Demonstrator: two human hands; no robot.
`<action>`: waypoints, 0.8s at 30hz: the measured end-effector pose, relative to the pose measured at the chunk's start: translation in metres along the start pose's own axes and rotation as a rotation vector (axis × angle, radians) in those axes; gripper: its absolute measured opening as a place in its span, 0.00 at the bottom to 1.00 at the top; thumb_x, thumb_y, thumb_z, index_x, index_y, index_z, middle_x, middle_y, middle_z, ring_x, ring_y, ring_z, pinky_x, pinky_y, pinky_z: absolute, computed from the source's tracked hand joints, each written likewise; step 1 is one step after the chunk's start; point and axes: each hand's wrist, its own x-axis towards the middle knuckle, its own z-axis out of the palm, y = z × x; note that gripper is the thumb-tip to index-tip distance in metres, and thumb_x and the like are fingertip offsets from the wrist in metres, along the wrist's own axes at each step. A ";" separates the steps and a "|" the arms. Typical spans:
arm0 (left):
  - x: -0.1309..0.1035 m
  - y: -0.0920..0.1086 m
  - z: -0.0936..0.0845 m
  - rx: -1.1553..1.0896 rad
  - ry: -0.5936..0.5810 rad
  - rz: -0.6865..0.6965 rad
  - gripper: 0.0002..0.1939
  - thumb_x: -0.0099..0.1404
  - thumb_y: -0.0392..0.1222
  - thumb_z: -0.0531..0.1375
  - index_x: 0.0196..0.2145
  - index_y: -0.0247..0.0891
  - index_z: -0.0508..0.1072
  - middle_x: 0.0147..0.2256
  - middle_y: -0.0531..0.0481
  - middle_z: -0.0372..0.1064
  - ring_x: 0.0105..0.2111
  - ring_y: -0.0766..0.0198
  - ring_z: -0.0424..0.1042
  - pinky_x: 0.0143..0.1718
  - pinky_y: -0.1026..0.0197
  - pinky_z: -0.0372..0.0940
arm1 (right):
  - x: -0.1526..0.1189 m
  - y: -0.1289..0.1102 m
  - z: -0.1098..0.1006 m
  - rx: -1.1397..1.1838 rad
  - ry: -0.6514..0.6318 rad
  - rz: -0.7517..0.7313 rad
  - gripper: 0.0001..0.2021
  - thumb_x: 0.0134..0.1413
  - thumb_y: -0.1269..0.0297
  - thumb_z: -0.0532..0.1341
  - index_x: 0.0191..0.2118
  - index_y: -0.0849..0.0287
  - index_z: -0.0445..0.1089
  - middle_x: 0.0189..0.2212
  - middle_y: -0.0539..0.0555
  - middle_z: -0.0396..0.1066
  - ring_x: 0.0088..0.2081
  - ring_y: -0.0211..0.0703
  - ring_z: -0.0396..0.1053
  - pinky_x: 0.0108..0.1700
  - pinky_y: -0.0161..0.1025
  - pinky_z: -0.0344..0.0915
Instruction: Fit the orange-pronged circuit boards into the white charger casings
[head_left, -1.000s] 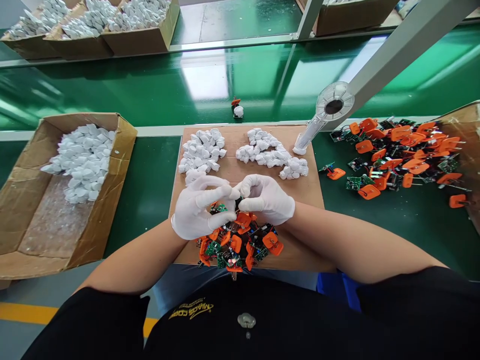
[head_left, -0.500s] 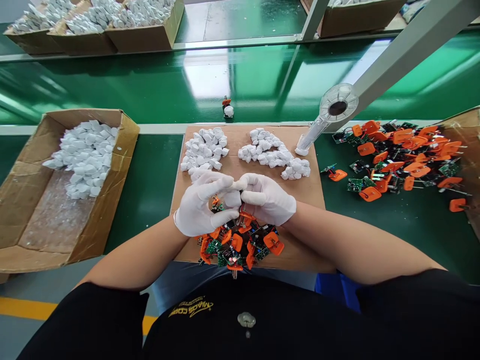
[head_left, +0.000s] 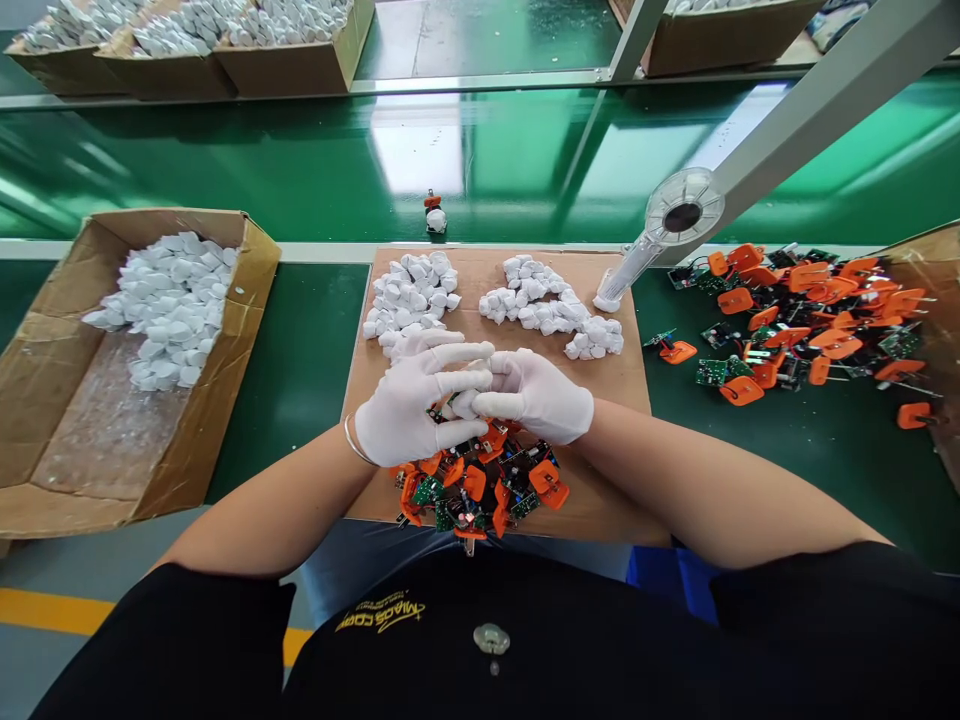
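Both hands wear white gloves and meet above a heap of circuit boards with orange plastic plates [head_left: 474, 484]. Between their fingers is a small white plastic piece [head_left: 464, 404], mostly covered by the gloves. My left hand [head_left: 420, 400] has its fingers bent over the piece, thumb below. From the other side my right hand [head_left: 540, 400] closes on it, thumb and fingertips pressed in. What else they may hold is hidden. Behind the hands, two piles of white plastic pieces, a left pile [head_left: 416, 290] and a right pile [head_left: 544, 300], lie on a cardboard sheet [head_left: 619, 400].
A carton [head_left: 247, 290] of white pieces stands left. More orange-plated boards [head_left: 825, 310] are heaped right. A clear plastic fan-shaped object [head_left: 637, 255] leans near the slanted post [head_left: 810, 130]. One orange-and-white unit [head_left: 436, 216] sits on the green belt [head_left: 300, 160].
My left hand's fingers have stretched forward over the white piece, and my right fingers have shifted around it. The unit on the belt has moved left.
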 end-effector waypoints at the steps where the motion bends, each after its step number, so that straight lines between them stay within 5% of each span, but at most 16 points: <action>1: -0.001 0.000 0.001 0.007 -0.001 -0.015 0.19 0.60 0.48 0.71 0.48 0.42 0.75 0.54 0.41 0.75 0.55 0.49 0.70 0.57 0.42 0.65 | 0.000 -0.001 0.001 -0.020 0.001 -0.005 0.12 0.53 0.62 0.72 0.39 0.63 0.74 0.36 0.55 0.80 0.41 0.43 0.78 0.48 0.42 0.74; 8: -0.002 -0.001 0.007 0.012 0.024 -0.057 0.09 0.62 0.44 0.68 0.40 0.44 0.76 0.51 0.46 0.77 0.54 0.52 0.71 0.57 0.43 0.64 | -0.001 0.003 0.002 -0.045 -0.047 -0.072 0.16 0.52 0.66 0.72 0.45 0.62 0.72 0.37 0.53 0.78 0.43 0.43 0.77 0.49 0.42 0.73; 16: 0.002 0.002 0.001 0.066 0.090 0.037 0.24 0.59 0.46 0.71 0.51 0.43 0.72 0.52 0.41 0.76 0.53 0.51 0.73 0.54 0.43 0.68 | -0.001 0.003 -0.003 0.151 -0.069 0.017 0.11 0.54 0.60 0.70 0.34 0.62 0.71 0.34 0.54 0.73 0.41 0.43 0.73 0.46 0.41 0.71; 24: -0.006 0.001 0.008 0.256 0.122 0.125 0.25 0.58 0.57 0.69 0.50 0.46 0.75 0.47 0.49 0.79 0.50 0.49 0.72 0.50 0.45 0.67 | 0.000 0.006 -0.001 0.127 -0.071 0.069 0.15 0.53 0.58 0.71 0.39 0.65 0.74 0.35 0.56 0.75 0.37 0.41 0.73 0.40 0.38 0.71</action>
